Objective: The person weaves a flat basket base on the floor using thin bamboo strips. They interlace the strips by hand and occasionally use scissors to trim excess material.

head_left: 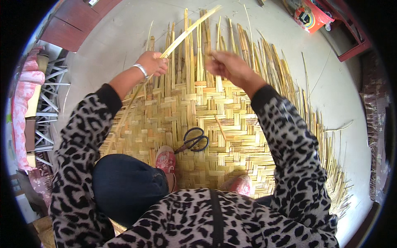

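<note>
My left hand (151, 64), with a silver bangle at the wrist, grips a long pale split-reed strip (188, 33). The strip slants up to the right past the far fringe of a woven reed mat (242, 120). To the right, my right hand (231, 68) hovers over the mat's far edge, slightly blurred, its fingers pinched together. Whatever may be in that pinch does not show clearly. A pair of scissors with dark loop handles (189, 144) lies on the mat by my left shoe. A short loose reed piece (221, 128) rests on the weave.
Unwoven reed ends (273, 58) fan out past the mat's far and right edges over the grey floor (107, 45). A red bucket (312, 17) stands at far right by dark red furniture. A metal rack (51, 95) is at left. My pink shoes (166, 160) are on the mat.
</note>
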Tool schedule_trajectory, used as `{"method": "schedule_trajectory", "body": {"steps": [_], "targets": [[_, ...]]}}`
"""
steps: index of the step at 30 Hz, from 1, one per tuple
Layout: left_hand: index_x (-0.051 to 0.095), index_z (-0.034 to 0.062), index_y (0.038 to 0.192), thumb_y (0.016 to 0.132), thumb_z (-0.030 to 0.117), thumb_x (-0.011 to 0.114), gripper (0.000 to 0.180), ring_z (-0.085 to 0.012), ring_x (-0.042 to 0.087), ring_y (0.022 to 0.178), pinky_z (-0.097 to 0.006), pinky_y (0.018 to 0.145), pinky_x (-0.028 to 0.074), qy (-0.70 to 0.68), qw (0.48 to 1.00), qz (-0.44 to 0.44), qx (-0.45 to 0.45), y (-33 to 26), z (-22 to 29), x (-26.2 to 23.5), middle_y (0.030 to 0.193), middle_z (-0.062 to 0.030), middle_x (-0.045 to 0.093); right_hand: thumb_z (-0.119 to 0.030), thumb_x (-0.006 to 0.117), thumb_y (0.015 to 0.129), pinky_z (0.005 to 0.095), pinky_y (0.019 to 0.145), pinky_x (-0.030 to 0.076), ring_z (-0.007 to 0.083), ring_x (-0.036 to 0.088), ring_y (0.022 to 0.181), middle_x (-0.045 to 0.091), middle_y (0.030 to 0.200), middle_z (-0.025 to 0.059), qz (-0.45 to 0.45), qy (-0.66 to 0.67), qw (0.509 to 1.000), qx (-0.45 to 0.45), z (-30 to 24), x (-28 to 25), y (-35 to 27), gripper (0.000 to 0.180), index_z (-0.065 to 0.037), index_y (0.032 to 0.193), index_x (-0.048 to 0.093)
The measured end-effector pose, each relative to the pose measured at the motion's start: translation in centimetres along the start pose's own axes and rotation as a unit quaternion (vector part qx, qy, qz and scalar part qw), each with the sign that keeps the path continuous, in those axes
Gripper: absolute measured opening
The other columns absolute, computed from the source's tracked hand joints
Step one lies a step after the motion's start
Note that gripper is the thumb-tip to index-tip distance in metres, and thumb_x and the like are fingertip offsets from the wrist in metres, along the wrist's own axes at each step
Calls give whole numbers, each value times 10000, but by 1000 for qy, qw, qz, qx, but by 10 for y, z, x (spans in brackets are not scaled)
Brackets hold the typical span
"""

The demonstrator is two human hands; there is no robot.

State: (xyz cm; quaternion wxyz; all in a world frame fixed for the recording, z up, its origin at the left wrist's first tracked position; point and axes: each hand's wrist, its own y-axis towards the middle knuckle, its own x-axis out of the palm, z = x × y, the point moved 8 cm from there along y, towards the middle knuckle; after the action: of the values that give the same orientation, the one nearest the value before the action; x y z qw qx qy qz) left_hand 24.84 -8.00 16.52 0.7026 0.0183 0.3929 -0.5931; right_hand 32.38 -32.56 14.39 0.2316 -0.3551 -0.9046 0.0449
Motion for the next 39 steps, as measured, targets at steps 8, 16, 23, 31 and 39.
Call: {"method": "schedule_trajectory", "body": {"steps": [8, 16, 23, 31, 39], "targets": [[627, 47, 1025, 899, 135, 614, 155, -205, 625, 593, -353, 480, 502, -232, 969, 70, -40, 136, -123, 21, 706, -78, 621, -276, 572, 975, 267, 727, 545, 159, 659, 861, 658, 958, 92, 171, -85, 962, 195, 91, -56, -65, 366, 26, 1179, 549], [650, 84, 1050, 919, 208, 604, 185, -226, 645, 762, -376, 545, 544, -191, 973, 65, -109, 170, -168, 33, 878, -86, 653, -251, 583, 951, 298, 804, 517, 176, 642, 924, 638, 1083, 125, 53, -271, 953, 124, 118, -2, 54, 429, 54, 1251, 544], [595, 96, 1062, 948, 199, 579, 155, -173, 607, 772, -380, 698, 549, -382, 912, 56, -139, 165, -187, 38, 904, -32, 640, -127, 721, 817, 293, 603, 515, 178, 651, 678, 685, 843, 109, 133, -468, 868, 102, 128, -10, 139, 405, 58, 1160, 610], [602, 88, 1054, 956, 253, 554, 197, -161, 606, 786, -339, 734, 552, -376, 920, 19, -110, 151, -176, 34, 912, -28, 638, -208, 731, 823, 303, 589, 466, 146, 557, 647, 610, 744, 40, 104, -466, 874, 95, 130, -11, 126, 214, -22, 861, 633], [532, 9, 1174, 962, 161, 514, 261, -239, 681, 847, -354, 669, 581, -421, 897, 97, -91, 146, -177, 12, 1032, -168, 679, -254, 743, 796, 303, 640, 502, 156, 604, 655, 654, 758, 65, 117, -568, 814, -17, 126, -2, 129, 295, -36, 982, 675]]}}
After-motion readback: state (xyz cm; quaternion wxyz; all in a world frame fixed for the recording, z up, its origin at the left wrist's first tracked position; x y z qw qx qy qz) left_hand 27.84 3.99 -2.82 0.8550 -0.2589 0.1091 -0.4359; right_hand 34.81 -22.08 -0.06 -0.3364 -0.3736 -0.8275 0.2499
